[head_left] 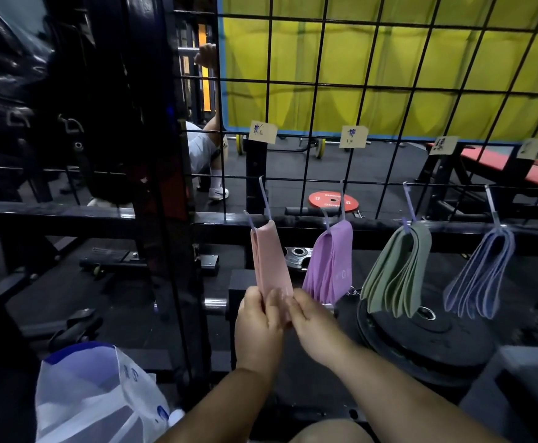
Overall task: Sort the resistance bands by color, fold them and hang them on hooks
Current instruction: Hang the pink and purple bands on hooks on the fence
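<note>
Folded pink bands (269,257) hang from the leftmost hook (265,199) on the black wire grid (322,100). My left hand (258,327) and my right hand (312,324) both pinch the pink bands' lower ends, side by side. To the right hang purple bands (331,260), green bands (395,270) and blue-grey bands (481,273), each bunch folded over its own hook. Small paper labels (262,132) are clipped to the grid above the hooks.
A white and blue plastic bag (101,394) lies at the lower left. Black weight plates (421,340) are stacked below the green bands. A dark rack post (165,187) stands left of the grid. Behind it are a person, a red plate (333,199) and a red bench.
</note>
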